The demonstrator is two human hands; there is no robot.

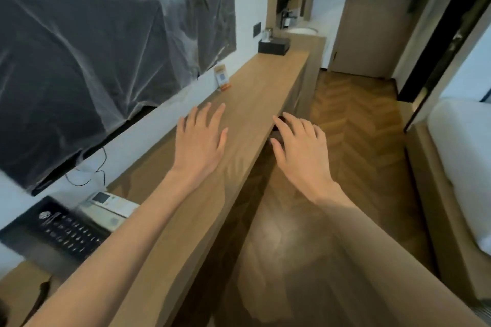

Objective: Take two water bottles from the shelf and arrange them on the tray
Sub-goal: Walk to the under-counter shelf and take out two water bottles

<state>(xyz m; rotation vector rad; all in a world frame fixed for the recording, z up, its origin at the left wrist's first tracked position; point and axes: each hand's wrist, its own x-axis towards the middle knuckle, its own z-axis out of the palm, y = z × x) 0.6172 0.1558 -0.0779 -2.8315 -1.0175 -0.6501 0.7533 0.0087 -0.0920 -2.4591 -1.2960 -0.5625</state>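
Note:
No water bottle shows in this view, and no shelf of bottles either. A black tray (37, 223) lies at the lower left of the long wooden counter (255, 93), with two remote controls in it. My left hand (203, 138) hovers over the counter top, fingers spread, holding nothing. My right hand (300, 148) is open too, just off the counter's front edge above the floor, its fingertips near a dark spot under the edge.
A plastic-wrapped TV (101, 42) hangs on the wall at the left. A small orange card stand (222, 78) and a black tissue box (273, 45) sit farther along the counter. Beyond are a washbasin (303, 31), a door and herringbone floor (353, 119); a bed (462, 167) lies right.

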